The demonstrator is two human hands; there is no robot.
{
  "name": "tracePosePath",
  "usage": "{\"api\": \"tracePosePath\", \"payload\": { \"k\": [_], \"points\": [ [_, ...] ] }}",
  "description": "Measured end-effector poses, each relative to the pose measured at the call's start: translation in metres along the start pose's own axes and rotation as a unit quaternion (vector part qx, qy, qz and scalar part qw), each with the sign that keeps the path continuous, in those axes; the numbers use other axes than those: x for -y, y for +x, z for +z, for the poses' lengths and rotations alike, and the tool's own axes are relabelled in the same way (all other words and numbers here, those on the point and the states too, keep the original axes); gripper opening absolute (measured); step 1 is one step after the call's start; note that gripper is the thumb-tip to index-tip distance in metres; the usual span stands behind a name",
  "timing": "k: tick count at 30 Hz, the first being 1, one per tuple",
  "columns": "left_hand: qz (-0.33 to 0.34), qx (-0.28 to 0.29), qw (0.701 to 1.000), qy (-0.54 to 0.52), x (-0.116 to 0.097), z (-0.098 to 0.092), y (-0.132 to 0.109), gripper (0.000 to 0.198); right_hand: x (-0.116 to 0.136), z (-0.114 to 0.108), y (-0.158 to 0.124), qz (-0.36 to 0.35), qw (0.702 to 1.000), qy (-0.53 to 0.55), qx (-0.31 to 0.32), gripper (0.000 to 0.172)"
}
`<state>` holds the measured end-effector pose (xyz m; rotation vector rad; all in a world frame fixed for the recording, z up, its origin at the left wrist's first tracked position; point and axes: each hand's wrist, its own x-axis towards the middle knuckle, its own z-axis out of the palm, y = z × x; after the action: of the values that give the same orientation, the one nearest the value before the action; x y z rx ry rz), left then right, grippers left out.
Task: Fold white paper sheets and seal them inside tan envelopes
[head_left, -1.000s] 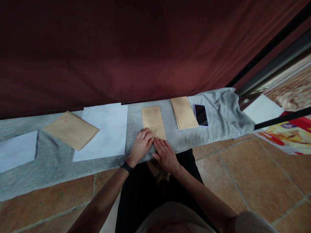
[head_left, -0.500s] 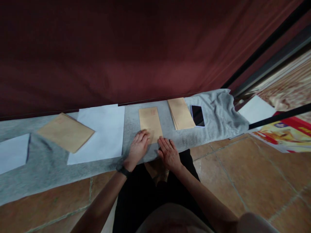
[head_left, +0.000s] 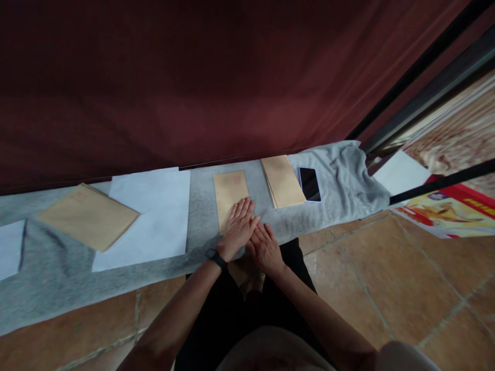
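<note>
A brown paper envelope point(head_left: 228, 191) with a faint red print near its top lies on the grey cloth right before me. My left hand point(head_left: 240, 221), with a dark band on its wrist, rests flat over the envelope's lower right part, fingers stretched out. Close beside it, my right hand point(head_left: 266, 250) lies flat near the envelope's lower right corner, and the two hands touch or nearly touch. The envelope's lower edge is hidden under them. Neither hand grasps anything.
Right of the envelope lie a stack of brown envelopes point(head_left: 283, 183) and a phone point(head_left: 310, 184). Leftward, more brown envelopes point(head_left: 91, 216) overlap white paper sheets point(head_left: 162, 211). The narrow cloth-covered surface point(head_left: 201, 206) runs along a dark red curtain point(head_left: 232, 103). Black poles point(head_left: 444, 183) stand at right.
My left hand has slid rightward across the envelope, from its lower left toward the right hand, and its fingers are straighter. The right hand stays about where it was. The view has shifted slightly.
</note>
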<state>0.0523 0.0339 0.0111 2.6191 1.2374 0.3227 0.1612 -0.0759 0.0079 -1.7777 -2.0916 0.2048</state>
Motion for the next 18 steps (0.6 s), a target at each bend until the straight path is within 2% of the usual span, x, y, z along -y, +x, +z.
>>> {"api": "tracePosePath", "payload": {
  "k": [9, 18],
  "points": [
    [-0.039, -0.06, 0.997, -0.007, 0.023, 0.01, 0.016, 0.062, 0.0, -0.002, 0.001, 0.015, 1.0, 0.002, 0.022, 0.052],
    [-0.093, -0.094, 0.991, 0.024, 0.044, 0.005, 0.0, 0.062, 0.001, -0.002, 0.001, 0.012, 1.0, 0.0, 0.012, 0.051]
  ]
}}
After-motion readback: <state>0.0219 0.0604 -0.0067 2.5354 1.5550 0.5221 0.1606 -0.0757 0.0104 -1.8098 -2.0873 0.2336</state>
